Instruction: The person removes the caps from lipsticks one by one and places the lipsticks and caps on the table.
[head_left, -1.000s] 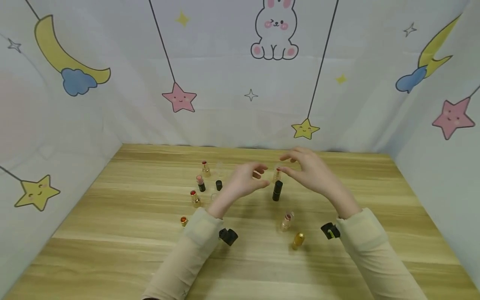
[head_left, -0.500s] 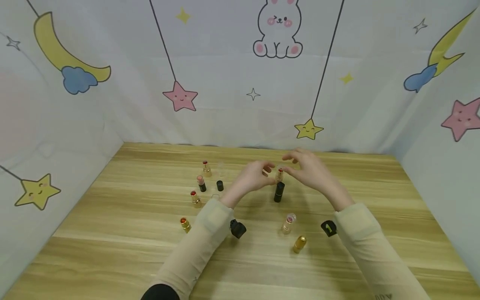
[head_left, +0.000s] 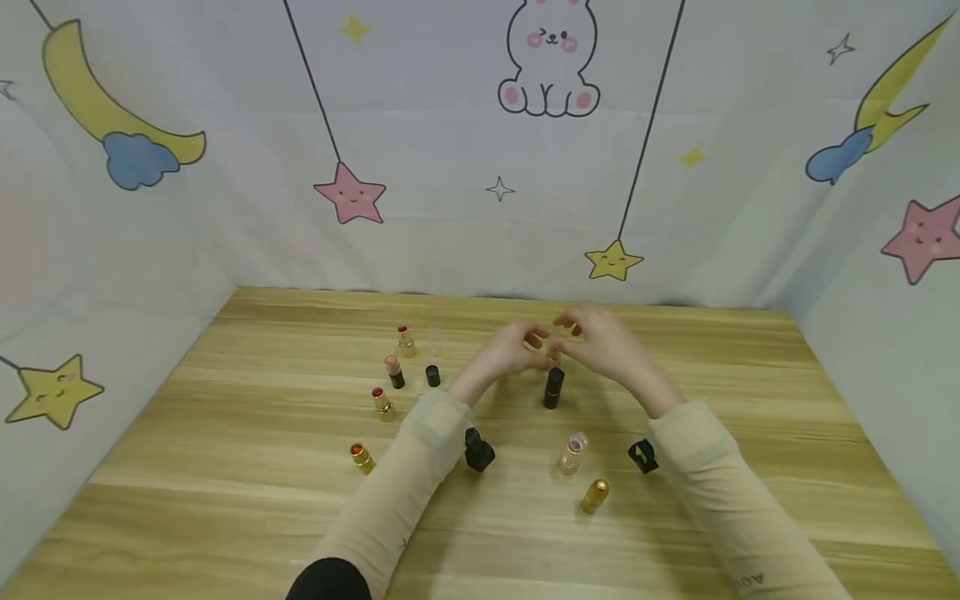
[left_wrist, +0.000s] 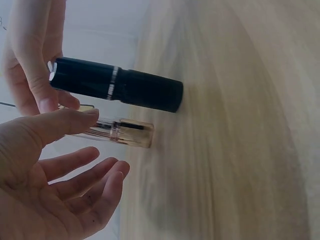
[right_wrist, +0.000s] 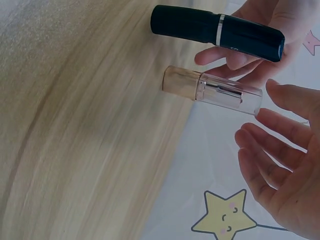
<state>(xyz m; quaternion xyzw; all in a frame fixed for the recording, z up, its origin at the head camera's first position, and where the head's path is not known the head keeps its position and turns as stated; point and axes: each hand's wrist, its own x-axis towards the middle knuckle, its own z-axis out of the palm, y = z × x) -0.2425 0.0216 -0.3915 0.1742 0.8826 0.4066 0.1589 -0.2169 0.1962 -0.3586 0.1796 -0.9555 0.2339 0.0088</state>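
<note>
A lipstick with a clear cap and translucent amber base (right_wrist: 182,82) stands upright on the wooden table (head_left: 465,533), between the two hands. The right hand (head_left: 603,342) has its thumb and index fingertips right at the top of the clear cap (right_wrist: 235,95), with a small gap at the thumb. From the other side, the left hand (head_left: 510,350) reaches in with loosely bent fingers; its thumb (left_wrist: 75,120) overlaps the lipstick in the left wrist view. Just in front of it stands a closed black lipstick (head_left: 553,388) with a silver band.
On the left are several uncapped lipsticks, including a gold one (head_left: 362,458) and a pink one (head_left: 394,372), beside a small black cap (head_left: 432,376). Nearer the person stand a clear-capped lipstick (head_left: 572,454) and a gold tube (head_left: 595,496). A printed white cloth (head_left: 450,242) hangs behind.
Both hands have drawn closer together around the clear-capped lipstick, the left shifting to the right. The right fingertips have come down to its cap. The other lipsticks stay in place.
</note>
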